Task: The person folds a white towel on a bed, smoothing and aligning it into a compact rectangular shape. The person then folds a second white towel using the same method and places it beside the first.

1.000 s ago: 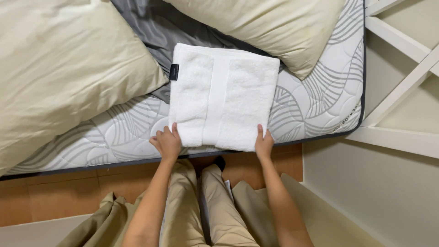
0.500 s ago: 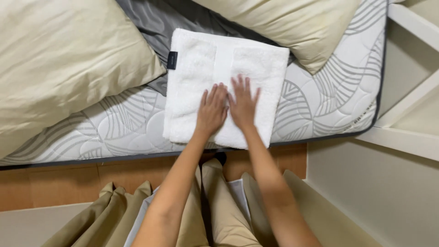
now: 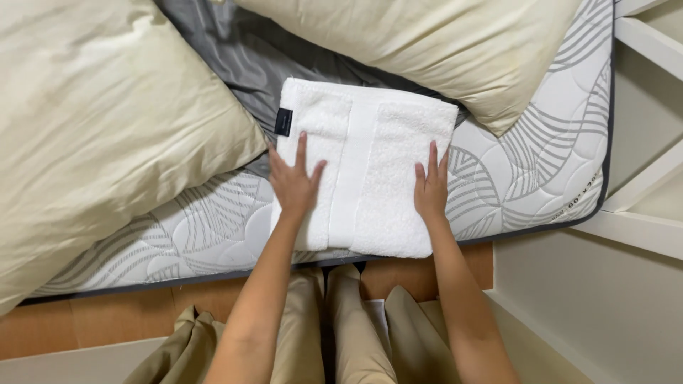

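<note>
A: Where is the folded white towel (image 3: pixel 366 167) being kept?

B: Centre frame, on the quilted mattress (image 3: pixel 178 235). It is being pressed flat by the left hand (image 3: pixel 293 183) and right hand (image 3: pixel 431 188), fingers spread.

A: Surroundings?

B: It is being crowded by a cream pillow (image 3: pixel 99 135) at left, another pillow (image 3: pixel 441 43) at upper right, and grey sheet (image 3: pixel 242 64) above.

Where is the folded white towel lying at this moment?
In the head view the folded white towel lies mid-frame on the patterned mattress near its front edge, between two cream pillows, with the left hand and right hand flat on it.
</note>
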